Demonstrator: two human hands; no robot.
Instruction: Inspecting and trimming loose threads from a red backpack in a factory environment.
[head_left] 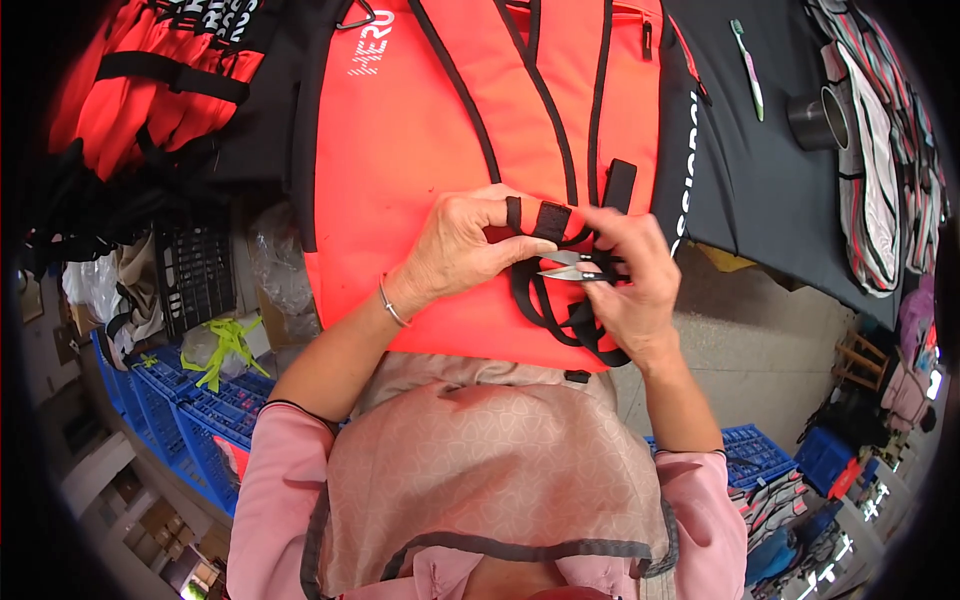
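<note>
A bright orange-red backpack (400,150) with black-edged shoulder straps lies in front of me, reaching down to my lap. On its lower part, my left hand (460,245) is closed in a pinch on a black webbing strap (553,220). Small thread snips (568,272) are gripped in my right hand (638,275), blades parted and pointing left, close to my left fingertips. That hand is slightly blurred. Loops of black webbing (545,312) hang below the snips. Whether the blades touch any thread is too small to tell.
On the dark tabletop to the right lie a toothbrush (748,70), a metal cup (818,118) on its side and striped grey pieces (865,180). More orange-red bags (150,100) are piled at the far left. Blue crates (215,410) stand below on the left.
</note>
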